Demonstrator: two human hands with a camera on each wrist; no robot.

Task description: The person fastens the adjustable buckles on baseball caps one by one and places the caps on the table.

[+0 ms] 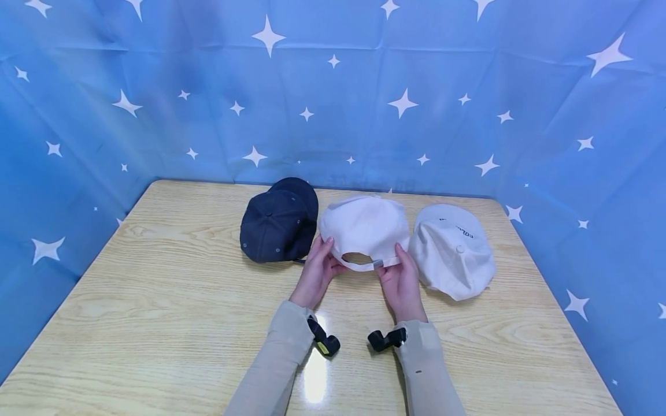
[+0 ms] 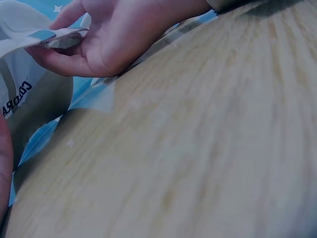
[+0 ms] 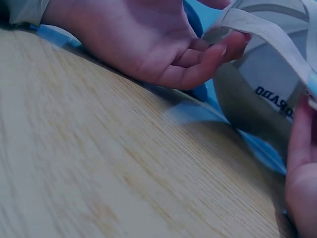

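Observation:
A white baseball cap (image 1: 366,225) is held at the middle of the table's far part, its back opening and adjuster strap facing me. My left hand (image 1: 316,271) pinches its left lower edge, thumb on the outside. The right hand (image 1: 403,283) pinches the other side beside the strap's buckle. In the left wrist view, the right hand (image 2: 116,37) has thumb and fingers on the cap's strap (image 2: 39,37). Seen from the right wrist, the left hand (image 3: 143,44) grips the strap (image 3: 262,29) with its fingertips, and dark lettering (image 3: 275,101) shows inside the cap.
A navy cap (image 1: 270,225) lies to the left, its brim towards the back. On the right lies an off-white cap (image 1: 455,254) with dark lettering, right beside the held one. The wooden table (image 1: 171,323) ends at a blue star-patterned curtain (image 1: 333,138).

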